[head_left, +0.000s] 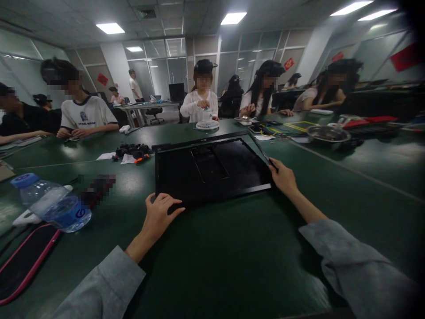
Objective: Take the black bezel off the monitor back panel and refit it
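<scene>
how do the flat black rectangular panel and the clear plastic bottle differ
The flat black rectangular panel is opaque; the clear plastic bottle is transparent. The panel is broad and angular, the bottle slim and rounded. The left hand is at the panel's near left corner; the bottle has no hand on it.

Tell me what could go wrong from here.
1. The right hand pinches a thin dark strip at the black panel's right side; uneven force might bend it.
2. The left hand is at the near-left corner; lopsided pressure could shift the panel.
3. A capped water bottle is off to the left; a sweeping arm could knock it.
</scene>
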Demonstrator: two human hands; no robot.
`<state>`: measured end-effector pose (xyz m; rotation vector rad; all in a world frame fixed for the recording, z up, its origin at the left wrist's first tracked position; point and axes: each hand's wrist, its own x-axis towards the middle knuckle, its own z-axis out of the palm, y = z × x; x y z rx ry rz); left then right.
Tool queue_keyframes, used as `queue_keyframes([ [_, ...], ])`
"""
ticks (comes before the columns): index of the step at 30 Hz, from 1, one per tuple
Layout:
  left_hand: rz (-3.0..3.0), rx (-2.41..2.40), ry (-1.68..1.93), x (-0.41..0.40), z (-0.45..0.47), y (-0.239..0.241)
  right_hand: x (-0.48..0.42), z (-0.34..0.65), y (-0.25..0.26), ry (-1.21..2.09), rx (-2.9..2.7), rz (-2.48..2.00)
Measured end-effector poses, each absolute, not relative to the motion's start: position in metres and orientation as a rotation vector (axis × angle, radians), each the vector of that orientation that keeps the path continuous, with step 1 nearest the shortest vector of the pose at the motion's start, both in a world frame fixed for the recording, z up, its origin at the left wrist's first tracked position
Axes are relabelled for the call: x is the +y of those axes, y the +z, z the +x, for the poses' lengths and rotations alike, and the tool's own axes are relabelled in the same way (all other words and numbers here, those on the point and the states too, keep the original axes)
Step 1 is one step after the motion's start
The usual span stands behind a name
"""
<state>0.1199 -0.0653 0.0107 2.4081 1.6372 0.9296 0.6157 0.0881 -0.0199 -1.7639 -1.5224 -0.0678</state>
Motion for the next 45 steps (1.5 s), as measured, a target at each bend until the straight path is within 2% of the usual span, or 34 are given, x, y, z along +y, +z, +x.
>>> queue_keyframes([
  [6, 2.433, 1.653, 0.961, -0.066, 0.122, 0.016, 0.087, 0.619, -0.021, 0.058, -1.483, -1.688],
  [10, 2.304, 1.933, 1.229, -0.06, 0.117, 0.014, 0.089, 0.622, -0.023, 0.058, -1.45, -1.686],
  [13, 2.067, 2.07, 1.272, -0.047, 0.103, 0.003, 0.089, 0.622, -0.024, 0.046, -1.45, -1.731],
  [20, 1.572, 1.839, 1.287, -0.015, 0.064, -0.015, 0.075, 0.61, -0.014, -0.061, -1.459, -1.896],
  [30, 1.441, 2.024, 1.339, -0.002, 0.021, -0.01, 0.059, 0.568, -0.013, 0.028, -1.601, -1.74],
  [38, 1.638, 2.28, 1.099, -0.008, 0.002, -0.002, 0.047, 0.547, -0.014, 0.093, -1.637, -1.655],
  [45, 1.701, 2.401, 0.876, -0.013, 0.016, 0.0, 0.04, 0.532, -0.01, 0.011, -1.613, -1.861],
])
